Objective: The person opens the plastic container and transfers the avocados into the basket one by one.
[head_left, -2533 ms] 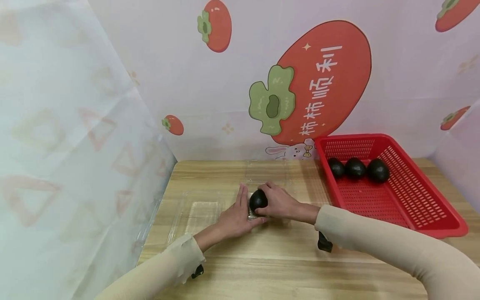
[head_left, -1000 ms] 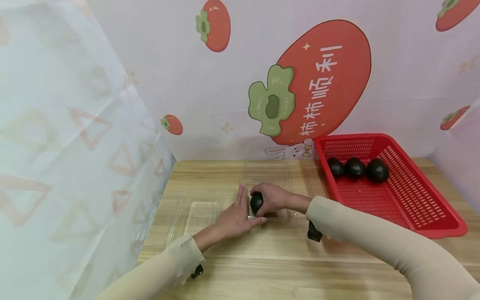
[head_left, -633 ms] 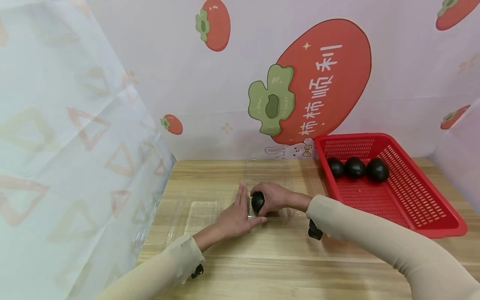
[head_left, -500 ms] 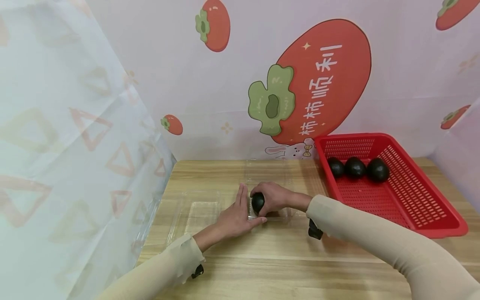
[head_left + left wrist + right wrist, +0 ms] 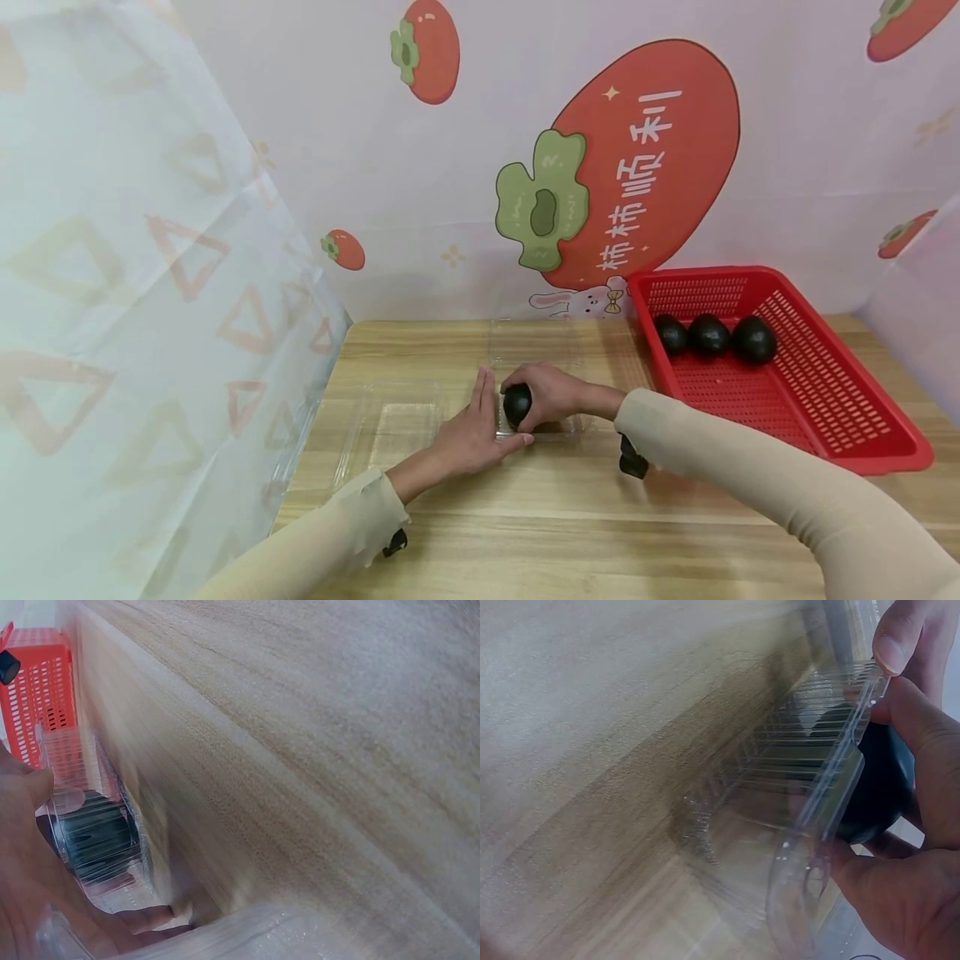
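In the head view, my right hand (image 5: pixel 551 393) grips a dark, egg-shaped avocado (image 5: pixel 516 404) from its right side, low inside a clear plastic box (image 5: pixel 566 436). The right wrist view has the thumb and fingers around the avocado (image 5: pixel 877 780), behind the ribbed box wall (image 5: pixel 780 776). My left hand (image 5: pixel 468 435) lies along the box's left side with fingers extended, its thumb reaching across the front rim. Seen from the left wrist, dark green skin of the avocado (image 5: pixel 97 836) shows through the clear wall.
A second clear box (image 5: pixel 393 433) stands to the left of the left hand. At the right is a red perforated basket (image 5: pixel 738 400) holding 3 dark avocados (image 5: pixel 708 335). A clear lid (image 5: pixel 528 337) rises behind the box. Printed sheets (image 5: pixel 420 183) enclose the table (image 5: pixel 510 533).
My right hand and forearm have shifted slightly left, and the fingers have moved around the avocado's right side. The avocado stays nearly in place. My left hand has barely moved.
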A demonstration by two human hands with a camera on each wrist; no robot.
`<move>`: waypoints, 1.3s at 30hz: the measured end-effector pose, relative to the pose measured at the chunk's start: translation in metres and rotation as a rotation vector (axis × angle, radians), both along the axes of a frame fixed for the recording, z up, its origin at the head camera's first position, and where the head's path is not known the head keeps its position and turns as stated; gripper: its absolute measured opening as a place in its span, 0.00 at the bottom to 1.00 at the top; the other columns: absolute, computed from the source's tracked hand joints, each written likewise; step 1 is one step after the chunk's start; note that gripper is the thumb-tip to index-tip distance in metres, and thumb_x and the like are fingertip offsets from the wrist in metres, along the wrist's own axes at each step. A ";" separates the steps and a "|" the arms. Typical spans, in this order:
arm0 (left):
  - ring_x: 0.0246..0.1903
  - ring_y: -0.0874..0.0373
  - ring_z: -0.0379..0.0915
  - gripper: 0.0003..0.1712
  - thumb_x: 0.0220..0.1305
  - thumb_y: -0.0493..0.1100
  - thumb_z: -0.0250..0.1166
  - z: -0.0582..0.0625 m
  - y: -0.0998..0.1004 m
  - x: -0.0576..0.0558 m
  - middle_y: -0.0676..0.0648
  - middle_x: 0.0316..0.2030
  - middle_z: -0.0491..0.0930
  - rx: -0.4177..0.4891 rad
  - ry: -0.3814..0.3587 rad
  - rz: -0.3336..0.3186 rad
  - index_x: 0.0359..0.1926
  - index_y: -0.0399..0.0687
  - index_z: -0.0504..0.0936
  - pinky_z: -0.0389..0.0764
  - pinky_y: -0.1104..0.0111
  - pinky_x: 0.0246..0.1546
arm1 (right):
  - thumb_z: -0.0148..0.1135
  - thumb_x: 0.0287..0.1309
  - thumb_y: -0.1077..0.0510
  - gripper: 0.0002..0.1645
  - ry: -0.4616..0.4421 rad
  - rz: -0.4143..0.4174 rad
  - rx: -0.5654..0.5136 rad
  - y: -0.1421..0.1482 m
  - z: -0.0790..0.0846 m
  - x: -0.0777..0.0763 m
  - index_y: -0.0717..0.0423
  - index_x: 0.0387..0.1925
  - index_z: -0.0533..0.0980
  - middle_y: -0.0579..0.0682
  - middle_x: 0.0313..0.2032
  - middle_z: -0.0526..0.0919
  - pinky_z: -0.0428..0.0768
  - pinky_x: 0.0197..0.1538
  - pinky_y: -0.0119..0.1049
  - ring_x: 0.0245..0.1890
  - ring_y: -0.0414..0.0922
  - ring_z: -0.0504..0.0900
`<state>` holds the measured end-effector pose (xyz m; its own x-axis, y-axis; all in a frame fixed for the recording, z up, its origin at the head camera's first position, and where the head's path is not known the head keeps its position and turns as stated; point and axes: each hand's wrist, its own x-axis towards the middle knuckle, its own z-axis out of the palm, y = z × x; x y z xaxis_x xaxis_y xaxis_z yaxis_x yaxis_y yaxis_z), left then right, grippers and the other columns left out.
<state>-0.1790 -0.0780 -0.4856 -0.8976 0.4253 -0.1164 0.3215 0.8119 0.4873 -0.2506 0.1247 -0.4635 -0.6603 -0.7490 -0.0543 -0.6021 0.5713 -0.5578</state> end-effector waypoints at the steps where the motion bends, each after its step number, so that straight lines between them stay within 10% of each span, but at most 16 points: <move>1: 0.53 0.40 0.84 0.70 0.69 0.75 0.61 0.000 0.000 0.000 0.35 0.85 0.33 -0.001 -0.001 0.000 0.85 0.35 0.34 0.77 0.67 0.23 | 0.87 0.43 0.55 0.39 -0.006 -0.001 -0.005 0.000 -0.001 0.000 0.63 0.59 0.83 0.53 0.53 0.87 0.84 0.54 0.43 0.53 0.47 0.83; 39: 0.58 0.39 0.82 0.70 0.70 0.75 0.60 0.002 -0.001 0.001 0.33 0.84 0.31 -0.018 0.001 -0.016 0.84 0.34 0.33 0.78 0.68 0.24 | 0.88 0.44 0.57 0.40 -0.113 -0.061 -0.100 0.013 -0.001 0.003 0.61 0.61 0.82 0.55 0.59 0.86 0.83 0.58 0.49 0.55 0.49 0.82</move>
